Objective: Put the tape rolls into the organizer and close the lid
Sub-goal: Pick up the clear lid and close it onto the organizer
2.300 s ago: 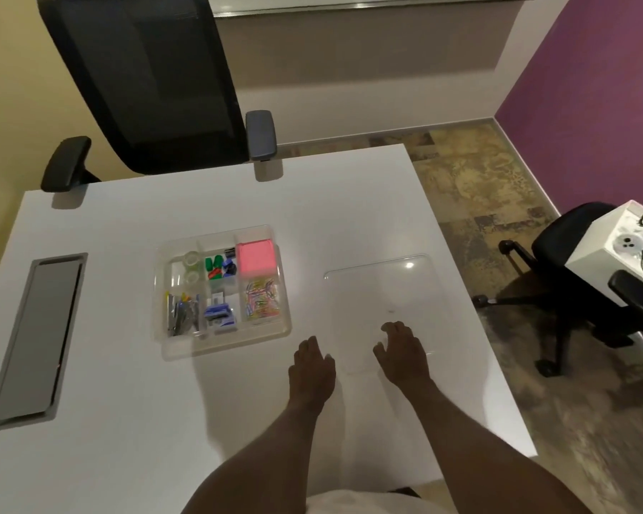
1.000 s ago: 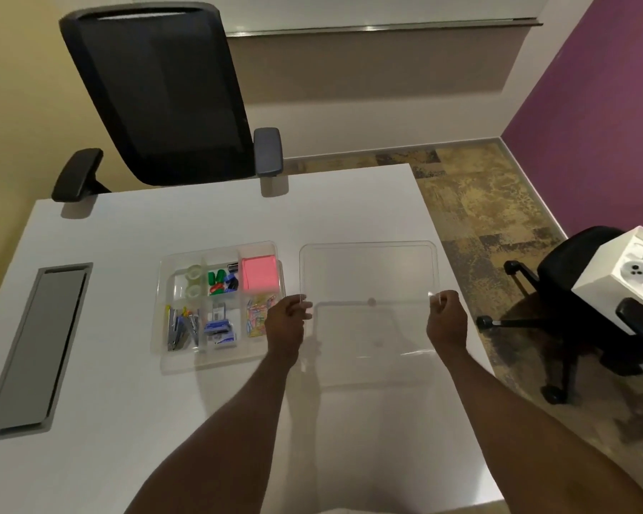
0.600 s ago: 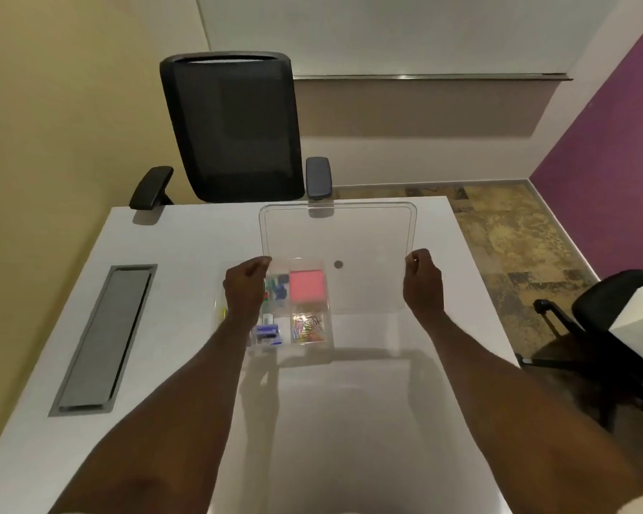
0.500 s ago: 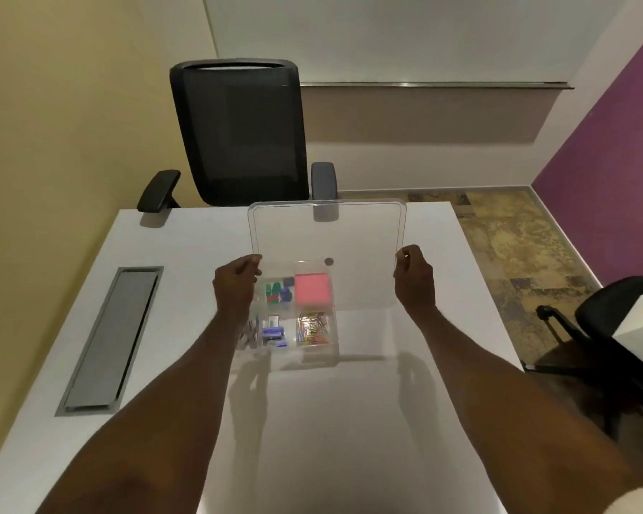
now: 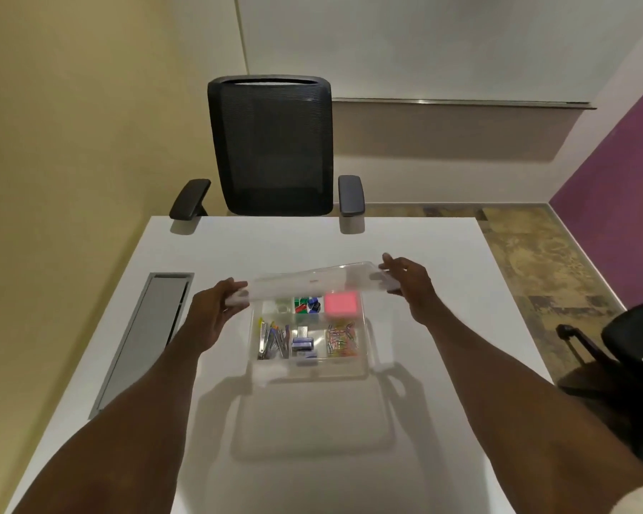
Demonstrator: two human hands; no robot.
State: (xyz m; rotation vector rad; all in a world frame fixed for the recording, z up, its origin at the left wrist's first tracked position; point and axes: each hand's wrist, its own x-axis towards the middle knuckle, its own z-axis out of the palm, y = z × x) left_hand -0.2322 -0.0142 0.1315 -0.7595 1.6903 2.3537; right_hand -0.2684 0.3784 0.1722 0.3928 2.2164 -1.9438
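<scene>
A clear plastic organizer [image 5: 364,339] sits on the white table, its compartments holding clips, staples and a pink note block [image 5: 341,304]. The clear tape rolls [image 5: 281,306] lie in its back-left compartment, half veiled by the lid. The transparent lid [image 5: 312,281] hovers tilted above the organizer's far edge, its right end higher. My left hand [image 5: 216,309] grips the lid's left end and my right hand [image 5: 411,283] grips its right end.
The white table [image 5: 238,246] carries a grey cable hatch [image 5: 145,335] on the left. A black mesh chair [image 5: 271,146] stands at the far edge. Another black chair [image 5: 617,350] and floor lie to the right.
Both hands lifted the lid off the table at the right, carried it left over the organizer, and have now tipped it down flatter and lower above the compartments.
</scene>
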